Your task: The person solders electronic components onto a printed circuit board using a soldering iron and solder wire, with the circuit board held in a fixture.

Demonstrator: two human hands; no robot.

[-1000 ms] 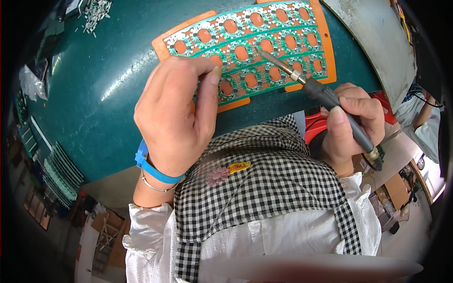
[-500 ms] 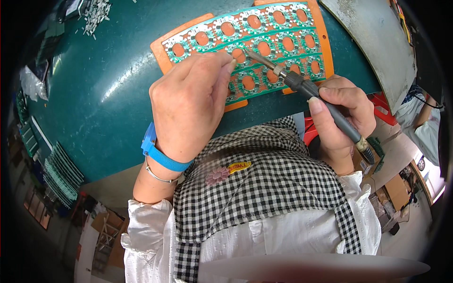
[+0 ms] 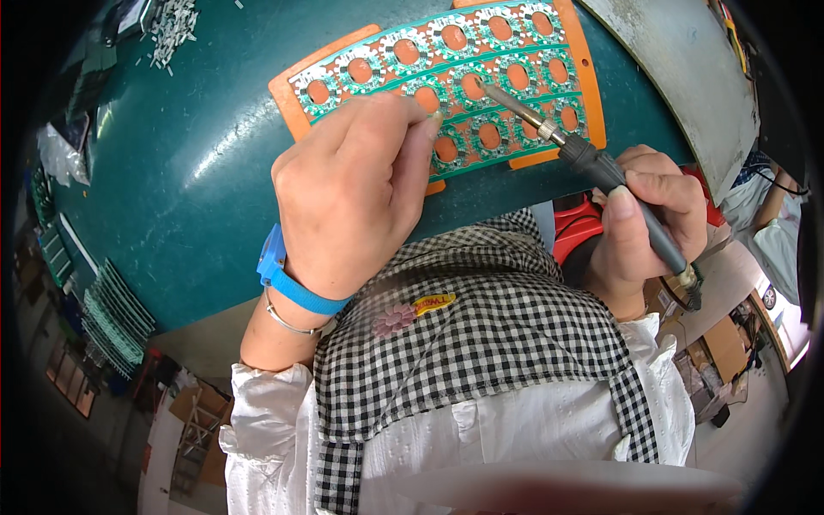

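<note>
My right hand grips a soldering iron by its dark handle. The iron's tip points up and left over a panel of green circuit boards with round holes, near a middle-row hole. From here I cannot tell whether the tip touches the board. The panel lies in an orange carrier. My left hand is over the panel's lower left part, thumb and fingers pinched together. Whatever sits in that pinch is too small or hidden to name. A blue strap is round my left wrist.
The carrier rests on a green tabletop. Small pale parts are heaped at the far left. Several green boards stand in a row at the left edge. A grey panel borders the right side, with a red stool below the table.
My right hand has drawn the soldering iron to the right, its tip away from my left fingertips. My left hand stays pinched in nearly the same place. The panel appears shifted slightly up and left.
</note>
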